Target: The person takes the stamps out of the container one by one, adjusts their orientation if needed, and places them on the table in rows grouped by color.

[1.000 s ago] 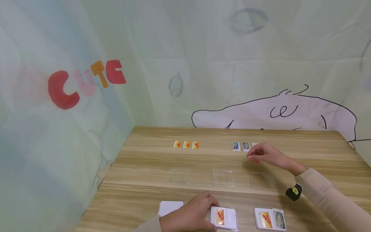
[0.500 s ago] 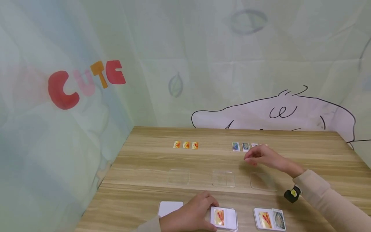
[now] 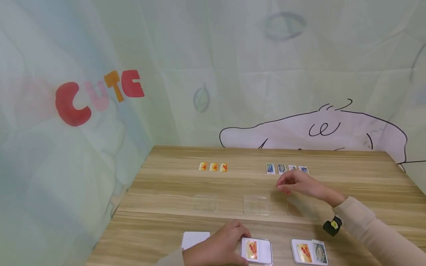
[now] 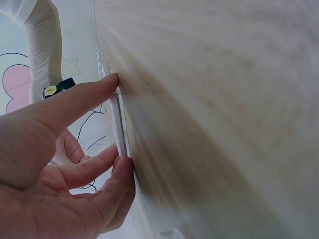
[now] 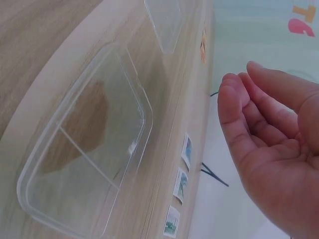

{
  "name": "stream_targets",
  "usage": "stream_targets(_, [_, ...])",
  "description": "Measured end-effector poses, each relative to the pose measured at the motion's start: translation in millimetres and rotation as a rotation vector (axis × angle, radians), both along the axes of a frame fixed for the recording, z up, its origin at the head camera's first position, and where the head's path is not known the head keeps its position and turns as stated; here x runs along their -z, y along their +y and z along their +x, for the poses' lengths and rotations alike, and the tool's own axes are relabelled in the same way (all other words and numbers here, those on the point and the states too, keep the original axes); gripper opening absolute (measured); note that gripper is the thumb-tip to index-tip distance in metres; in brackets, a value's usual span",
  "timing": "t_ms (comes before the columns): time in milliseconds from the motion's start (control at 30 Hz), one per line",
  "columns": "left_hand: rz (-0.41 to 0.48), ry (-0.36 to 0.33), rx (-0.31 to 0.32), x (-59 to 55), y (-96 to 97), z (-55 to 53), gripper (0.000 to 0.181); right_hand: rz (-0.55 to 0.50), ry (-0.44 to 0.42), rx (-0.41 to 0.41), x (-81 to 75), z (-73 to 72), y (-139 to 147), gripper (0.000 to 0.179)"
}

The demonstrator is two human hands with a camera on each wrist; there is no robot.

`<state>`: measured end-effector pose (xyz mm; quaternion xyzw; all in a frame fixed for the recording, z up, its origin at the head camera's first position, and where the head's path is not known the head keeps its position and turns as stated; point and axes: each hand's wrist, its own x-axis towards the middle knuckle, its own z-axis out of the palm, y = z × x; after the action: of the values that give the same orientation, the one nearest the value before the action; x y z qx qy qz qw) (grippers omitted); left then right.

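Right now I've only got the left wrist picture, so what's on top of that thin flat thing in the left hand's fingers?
Observer: In the head view, its top is white, so call it a white case, with one orange stamp on it.
Visitor: Nice! And is the other one holding anything?
Observer: Not that I can see; in the right wrist view, nothing shows in the grasp of the right hand.
Visitor: What's lying farthest from the person?
Observer: From the head view, two little groups: three orange stamps on the left and four bluish or greenish ones on the right.
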<state>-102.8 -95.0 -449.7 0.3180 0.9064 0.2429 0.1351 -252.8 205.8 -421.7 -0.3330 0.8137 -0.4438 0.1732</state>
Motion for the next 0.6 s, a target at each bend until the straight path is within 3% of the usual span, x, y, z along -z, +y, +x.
stream_targets(600, [0.006,-0.010,0.004,1.1,-0.3,-0.7,0.052,0.012,-0.001,-0.039,-2.9,11.8,-14.4,0.016])
